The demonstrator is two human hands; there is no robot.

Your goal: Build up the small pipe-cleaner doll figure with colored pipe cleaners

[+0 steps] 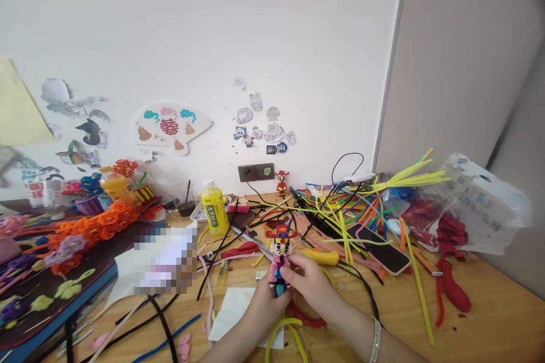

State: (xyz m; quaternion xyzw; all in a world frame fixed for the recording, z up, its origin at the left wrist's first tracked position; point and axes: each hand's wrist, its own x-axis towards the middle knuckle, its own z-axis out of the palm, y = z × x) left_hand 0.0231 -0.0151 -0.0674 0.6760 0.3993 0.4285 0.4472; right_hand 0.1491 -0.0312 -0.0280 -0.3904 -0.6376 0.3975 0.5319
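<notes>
Left hand and right hand are closed together around the lower body of a small red-hatted figure, which is held upright over the near middle of the cluttered wooden table, with its face and hat showing above the fingers. It is best steadied from below by the left hand, with only light pressure applied by the right fingertips, so that the soft-looking body is not squashed. Clearance should be given to the yellow corded tool just beyond the right hand.
</notes>
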